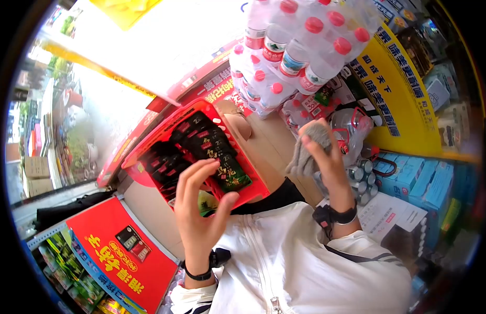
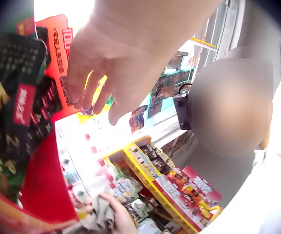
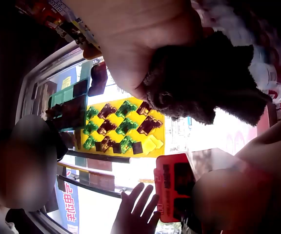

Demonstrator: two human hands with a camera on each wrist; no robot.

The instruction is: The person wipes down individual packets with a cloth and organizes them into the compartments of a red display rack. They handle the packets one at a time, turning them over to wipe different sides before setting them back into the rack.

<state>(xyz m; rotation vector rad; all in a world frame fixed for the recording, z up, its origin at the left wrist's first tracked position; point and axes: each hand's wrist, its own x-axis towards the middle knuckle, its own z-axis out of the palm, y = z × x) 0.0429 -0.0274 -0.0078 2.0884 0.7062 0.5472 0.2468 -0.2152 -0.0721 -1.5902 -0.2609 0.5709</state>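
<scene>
A red plastic basket (image 1: 261, 189) holding black packets (image 1: 201, 137) with gold and white lettering rests at the person's lap. The left hand (image 1: 198, 204) is over the basket's near edge, fingers apart and loosely bent, with nothing held. In the left wrist view that hand (image 2: 116, 63) hangs beside the black packets (image 2: 13, 97). The right hand (image 1: 329, 162) grips a crumpled grey cloth (image 1: 312, 149) to the right of the basket, raised off everything. The right wrist view shows the cloth (image 3: 204, 80) dark in the right hand (image 3: 135, 39).
Shrink-wrapped bottles (image 1: 290, 47) with red caps are stacked ahead, with a large clear jug (image 1: 350, 128) near the right hand. A yellow display panel (image 1: 400, 99) and blue cartons (image 1: 416, 178) stand at the right. A red display board (image 1: 122, 251) is at lower left.
</scene>
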